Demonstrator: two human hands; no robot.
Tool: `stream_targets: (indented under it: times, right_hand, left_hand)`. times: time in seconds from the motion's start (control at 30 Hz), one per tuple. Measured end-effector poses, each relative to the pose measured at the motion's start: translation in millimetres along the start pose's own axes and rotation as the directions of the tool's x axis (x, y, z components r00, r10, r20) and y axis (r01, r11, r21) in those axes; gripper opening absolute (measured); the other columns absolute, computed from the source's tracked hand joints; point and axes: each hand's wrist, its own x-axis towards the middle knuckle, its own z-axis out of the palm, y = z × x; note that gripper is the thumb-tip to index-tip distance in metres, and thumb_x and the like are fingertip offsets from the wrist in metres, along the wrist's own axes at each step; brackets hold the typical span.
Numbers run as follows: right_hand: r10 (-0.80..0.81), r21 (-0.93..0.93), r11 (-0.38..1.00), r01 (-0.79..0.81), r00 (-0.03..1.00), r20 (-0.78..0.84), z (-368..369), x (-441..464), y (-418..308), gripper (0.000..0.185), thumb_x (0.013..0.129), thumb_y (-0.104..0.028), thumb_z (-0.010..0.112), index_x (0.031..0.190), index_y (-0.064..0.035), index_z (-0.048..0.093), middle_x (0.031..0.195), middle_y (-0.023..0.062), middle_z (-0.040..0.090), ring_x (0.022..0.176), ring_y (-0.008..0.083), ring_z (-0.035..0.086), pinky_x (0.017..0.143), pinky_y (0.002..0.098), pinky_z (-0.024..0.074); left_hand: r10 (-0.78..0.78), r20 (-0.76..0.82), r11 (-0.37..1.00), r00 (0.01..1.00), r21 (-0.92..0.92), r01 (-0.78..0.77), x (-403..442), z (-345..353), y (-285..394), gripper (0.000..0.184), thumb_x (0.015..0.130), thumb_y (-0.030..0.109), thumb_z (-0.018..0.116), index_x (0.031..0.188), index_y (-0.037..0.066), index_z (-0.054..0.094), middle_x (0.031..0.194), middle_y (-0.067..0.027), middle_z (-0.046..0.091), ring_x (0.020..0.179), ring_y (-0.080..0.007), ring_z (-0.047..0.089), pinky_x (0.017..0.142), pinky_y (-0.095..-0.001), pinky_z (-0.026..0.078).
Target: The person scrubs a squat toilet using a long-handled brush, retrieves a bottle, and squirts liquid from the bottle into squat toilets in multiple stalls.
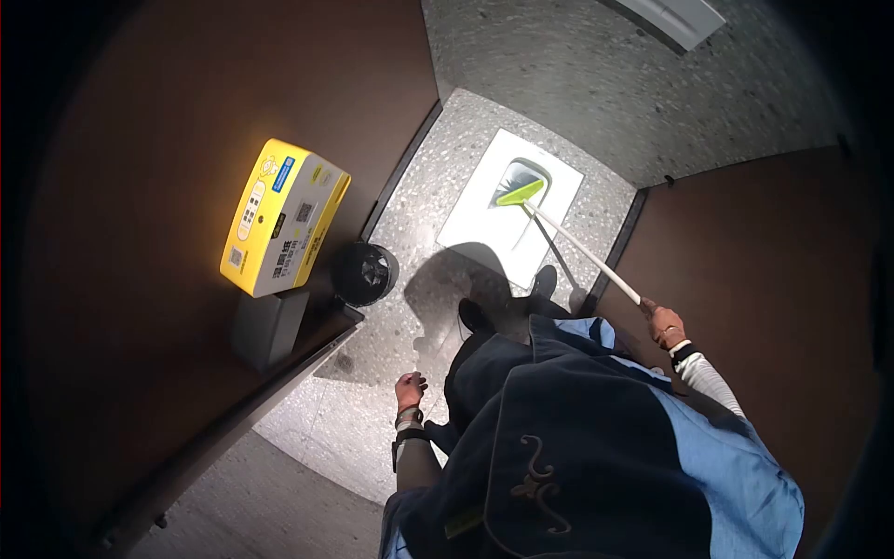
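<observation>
My right hand (664,325) is wrapped around the upper end of the white pole of a broom (587,252). Its green head (520,193) is over the basin of a white squat toilet (484,224) set in the floor; whether the bristles touch the basin I cannot tell. At my left side, my left hand (410,389) hangs with curled fingers and nothing visible in them. It is apart from the broom, and a black waste bin (365,274) stands beyond it.
A yellow and white dispenser box (287,219) with printed labels is on the brown partition at left, above a grey box (270,328). Another brown partition (754,252) closes the right side. A white fixture (684,19) is on the speckled back wall.
</observation>
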Motion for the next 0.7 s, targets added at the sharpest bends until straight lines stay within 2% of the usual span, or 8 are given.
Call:
stream_targets:
  times: [0.1,0.17,0.23,0.3,0.43,0.47,0.63,0.7]
  right_hand:
    - [-0.149,-0.213,0.969,0.121,0.981,-0.122,-20.3,-14.4,35.0,0.039,0.086,-0.02,0.038,0.123,-0.0314,0.043,0.084,0.0153,0.061,0.076,0.0314,0.06,0.068,0.0428,0.0481]
    - [-0.208,-0.334,0.929,0.16,0.971,-0.115,-53.1,-27.4,49.5,0.04,0.086,-0.019,0.038,0.124,-0.0311,0.041,0.079,0.0151,0.061,0.072,0.0309,0.06,0.064,0.0425,0.0487]
    - [-0.199,-0.474,0.869,0.14,0.977,-0.075,-76.6,-29.8,60.5,0.044,0.088,-0.016,0.036,0.128,-0.0366,0.033,0.081,0.0121,0.062,0.073,0.0286,0.061,0.062,0.0396,0.0499]
    - [-0.257,-0.529,0.829,0.18,0.964,-0.074,-96.5,-30.5,68.2,0.048,0.087,-0.015,0.037,0.129,-0.0367,0.031,0.08,0.0126,0.061,0.071,0.028,0.061,0.061,0.0383,0.0504]
    - [-0.522,-0.775,0.6,0.199,0.832,-0.191,-119.3,21.6,89.4,0.056,0.082,-0.008,0.04,0.13,-0.0351,0.031,0.086,0.0129,0.057,0.066,0.023,0.061,0.055,0.0324,0.0497]
    - [-0.5,-0.759,0.627,0.177,0.838,-0.218,-126.6,41.9,90.2,0.055,0.082,-0.009,0.041,0.13,-0.0346,0.033,0.086,0.0128,0.057,0.066,0.023,0.061,0.055,0.0324,0.0495]
    - [-0.431,-0.684,0.724,0.087,0.831,-0.351,-133.1,112.7,78.0,0.05,0.083,-0.01,0.04,0.128,-0.0322,0.036,0.088,0.0133,0.058,0.067,0.0234,0.062,0.056,0.0331,0.0502]
    - [-0.369,-0.631,0.77,0.091,0.871,-0.325,-128.0,114.2,80.5,0.038,0.083,-0.011,0.041,0.119,-0.0218,0.049,0.084,0.0139,0.06,0.07,0.0243,0.062,0.058,0.0336,0.0509]
  left_hand:
    - [0.084,0.055,0.996,0.995,0.003,-0.084,9.3,-2.7,12.3,0.016,0.082,0.017,0.056,0.085,0.002,0.055,0.069,-0.0099,0.059,0.056,-0.0156,0.056,0.048,-0.025,0.045]
    - [0.124,0.045,0.992,0.991,0.004,-0.124,16.9,-1.8,14.2,0.015,0.083,0.018,0.055,0.087,0.004,0.055,0.074,-0.0103,0.061,0.06,-0.0192,0.06,0.042,-0.0236,0.04]
    - [0.126,0.022,0.992,0.992,-0.01,-0.126,15.3,3.8,17.5,0.016,0.082,0.019,0.056,0.087,0.004,0.055,0.074,-0.0098,0.061,0.061,-0.0192,0.06,0.043,-0.0235,0.04]
    - [0.122,0.004,0.992,0.993,-0.019,-0.122,7.0,11.2,16.9,0.015,0.083,0.018,0.055,0.087,0.004,0.055,0.074,-0.0095,0.061,0.06,-0.019,0.06,0.043,-0.0235,0.04]
    - [0.077,0.001,0.997,0.997,-0.002,-0.077,-21.1,20.3,6.2,0.016,0.084,0.017,0.054,0.084,0.001,0.054,0.069,-0.0076,0.059,0.054,-0.0141,0.055,0.045,-0.024,0.042]
    - [0.071,0.019,0.997,0.997,-0.013,-0.071,-21.3,19.8,-5.2,0.014,0.084,0.016,0.053,0.085,0.002,0.053,0.068,-0.0065,0.058,0.054,-0.0145,0.056,0.042,-0.0224,0.038]
    - [-0.127,-0.015,0.986,0.992,0.106,0.128,-41.7,25.5,-29.9,0.021,0.083,0.018,0.054,0.095,0.0,0.053,0.078,-0.0138,0.061,0.062,-0.0211,0.061,0.045,-0.0266,0.043]
    - [-0.132,-0.018,0.988,0.991,0.08,0.133,-48.0,28.0,-29.5,0.022,0.083,0.019,0.053,0.094,-0.001,0.053,0.079,-0.0135,0.061,0.062,-0.0207,0.061,0.046,-0.0262,0.043]
